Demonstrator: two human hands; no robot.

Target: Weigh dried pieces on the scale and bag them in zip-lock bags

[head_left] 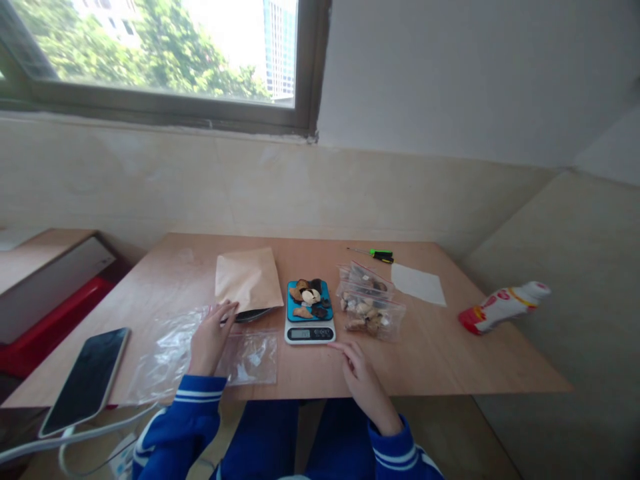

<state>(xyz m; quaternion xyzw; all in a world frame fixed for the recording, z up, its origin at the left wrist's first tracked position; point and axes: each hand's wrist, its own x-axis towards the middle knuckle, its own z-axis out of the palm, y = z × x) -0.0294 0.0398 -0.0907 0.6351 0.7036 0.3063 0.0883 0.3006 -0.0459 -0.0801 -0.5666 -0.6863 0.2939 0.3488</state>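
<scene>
A small kitchen scale [311, 333] with a white body and blue top sits on the table in front of me. Dried slices and dark pieces [311, 295] lie on its platform; the display reading is too small to make out. My right hand [359, 375] has its index finger stretched to the scale's front right corner, the other fingers loosely bent, holding nothing. At the lower left corner of a brown paper bag [249, 280], my left hand [213, 340] rests with fingers extended. A dark round object [253, 315] shows partly from under the bag.
Right of the scale lie several clear zip bags [373, 310] of dried pieces. Behind them are screwdrivers [377, 254] and a white paper [419, 283]. A red-and-white bottle [503, 308] stands far right. Empty plastic bags [250, 358] and a cabled phone [87, 380] are left.
</scene>
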